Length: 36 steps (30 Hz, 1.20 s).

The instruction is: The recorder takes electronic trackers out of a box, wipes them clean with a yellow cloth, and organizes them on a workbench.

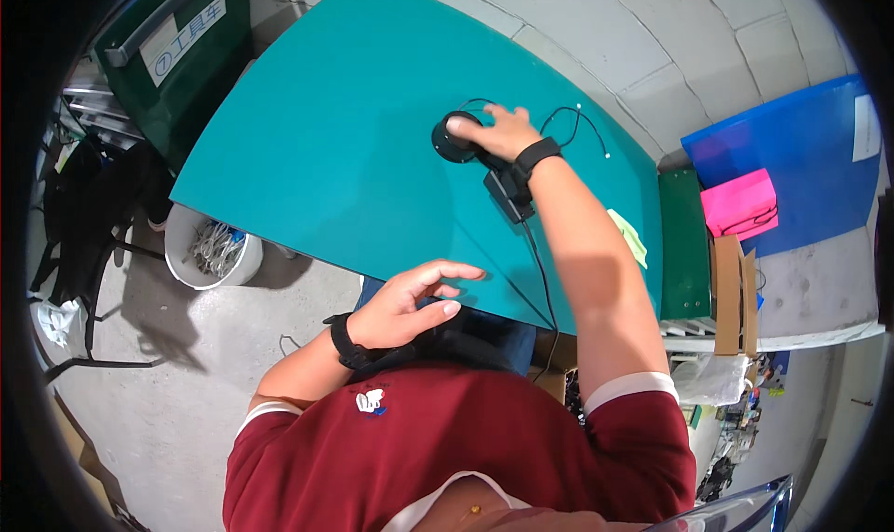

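Note:
My right hand (503,133) reaches over the green tabletop (326,141). Its thumb lies on a round black device (447,150), and the other fingers bend down beside it, their tips partly hidden. A black box-shaped adapter (507,197) sits below the wrist, its black cable (538,262) running down past the table's near edge. Thin black wires (579,113) with small pale ends loop out on the far side of the hand. My left hand (410,304) hovers at the near edge, holding nothing, thumb and fingers apart. Black bands circle both wrists.
A yellow-green cloth (629,238) lies at the table's right side. Beyond stand a blue panel (792,159), a pink packet (740,203) and a cardboard box (731,294). At left are a white bucket of cables (182,257) and a dark green cabinet (191,75). A pale wall borders the far side.

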{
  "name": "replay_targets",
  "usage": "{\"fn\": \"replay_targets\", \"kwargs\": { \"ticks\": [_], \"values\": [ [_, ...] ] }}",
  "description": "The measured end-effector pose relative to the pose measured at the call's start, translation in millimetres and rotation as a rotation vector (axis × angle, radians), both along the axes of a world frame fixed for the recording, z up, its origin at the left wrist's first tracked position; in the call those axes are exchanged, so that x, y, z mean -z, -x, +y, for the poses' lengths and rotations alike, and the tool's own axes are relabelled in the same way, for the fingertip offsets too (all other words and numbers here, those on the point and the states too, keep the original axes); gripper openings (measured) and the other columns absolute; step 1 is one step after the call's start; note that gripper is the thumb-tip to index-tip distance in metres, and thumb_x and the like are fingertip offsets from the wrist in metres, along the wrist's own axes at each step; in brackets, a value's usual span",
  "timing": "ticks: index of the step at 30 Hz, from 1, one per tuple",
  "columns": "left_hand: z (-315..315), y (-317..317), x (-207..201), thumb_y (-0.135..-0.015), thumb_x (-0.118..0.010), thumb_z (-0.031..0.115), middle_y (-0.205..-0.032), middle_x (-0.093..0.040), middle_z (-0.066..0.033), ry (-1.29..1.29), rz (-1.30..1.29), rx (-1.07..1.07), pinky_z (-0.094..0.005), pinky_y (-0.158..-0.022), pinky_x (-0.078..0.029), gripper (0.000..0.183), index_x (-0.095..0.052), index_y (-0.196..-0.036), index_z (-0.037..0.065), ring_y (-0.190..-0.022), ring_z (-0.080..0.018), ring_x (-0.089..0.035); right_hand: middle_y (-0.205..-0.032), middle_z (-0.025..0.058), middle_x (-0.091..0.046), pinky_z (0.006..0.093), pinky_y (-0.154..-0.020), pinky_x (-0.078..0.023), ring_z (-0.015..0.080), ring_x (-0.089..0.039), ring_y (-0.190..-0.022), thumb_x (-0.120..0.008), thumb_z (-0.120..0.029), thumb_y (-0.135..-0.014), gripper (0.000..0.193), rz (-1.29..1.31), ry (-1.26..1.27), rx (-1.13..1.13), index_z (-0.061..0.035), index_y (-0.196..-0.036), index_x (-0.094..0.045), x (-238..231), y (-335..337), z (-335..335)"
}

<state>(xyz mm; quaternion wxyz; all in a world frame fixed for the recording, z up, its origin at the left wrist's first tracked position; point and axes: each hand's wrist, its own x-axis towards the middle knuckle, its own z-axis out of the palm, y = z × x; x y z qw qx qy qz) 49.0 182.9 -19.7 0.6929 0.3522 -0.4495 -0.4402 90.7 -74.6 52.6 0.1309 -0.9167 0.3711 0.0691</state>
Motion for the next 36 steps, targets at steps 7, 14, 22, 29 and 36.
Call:
{"fn": "replay_targets", "kwargs": {
  "ticks": [7, 14, 22, 29, 36],
  "values": [
    [-30, 29, -4, -0.088, -0.050, 0.008, -0.122, -0.049, -0.0125, -0.015, 0.057, 0.160, -0.0321, -0.094, -0.037, 0.035, -0.044, -0.121, 0.001, -0.114, -0.0190, -0.047, -0.114, 0.0114, -0.054, 0.0314, -0.071, -0.048, 0.0154, -0.057, -0.089, -0.062, -0.038, -0.079, 0.055, -0.662, -0.232, -0.014, -0.0029, -0.118, -0.050, -73, 136, -60],
    [-87, 97, -13, -0.085, -0.050, 0.010, -0.120, -0.051, -0.0150, -0.084, -0.071, 0.474, -0.0325, -0.092, -0.038, 0.036, -0.044, -0.120, -0.001, -0.111, -0.0221, -0.050, -0.114, 0.0066, -0.057, 0.0237, -0.072, -0.043, 0.0135, -0.057, -0.097, -0.052, -0.025, -0.088, 0.035, -0.949, -0.022, 0.320, -0.0058, -0.117, -0.051, -112, 433, -65],
    [-151, 201, -3, -0.085, -0.050, 0.010, -0.119, -0.052, -0.0120, -0.260, -0.348, 0.765, -0.0308, -0.091, -0.038, 0.038, -0.044, -0.121, 0.001, -0.110, -0.0196, -0.050, -0.093, 0.0034, -0.063, 0.0249, -0.070, -0.046, 0.0125, -0.058, -0.082, -0.061, -0.028, -0.083, 0.035, -0.675, 0.095, 0.960, -0.0007, -0.104, -0.059, 26, 681, -15],
    [-196, 254, 15, -0.085, -0.049, 0.004, -0.120, -0.051, -0.0115, -0.529, -0.470, 0.838, -0.0298, -0.094, -0.036, 0.038, -0.043, -0.123, 0.001, -0.112, -0.0187, -0.049, -0.086, 0.0142, -0.063, 0.0361, -0.072, -0.049, 0.0310, -0.061, -0.081, -0.066, -0.025, -0.070, 0.031, -0.262, -0.187, 0.794, -0.0064, -0.094, -0.063, 233, 708, -16],
    [-219, 271, 29, -0.082, -0.047, -0.001, -0.118, -0.052, -0.0145, -0.643, -0.635, 0.770, -0.0312, -0.094, -0.037, 0.040, -0.042, -0.122, -0.003, -0.111, -0.0205, -0.049, -0.104, 0.0072, -0.056, 0.0383, -0.079, -0.047, 0.0274, -0.054, -0.096, -0.069, -0.021, -0.068, 0.043, 0.036, -0.341, 0.362, -0.0157, -0.108, -0.054, 327, 671, -6]
  ]
}}
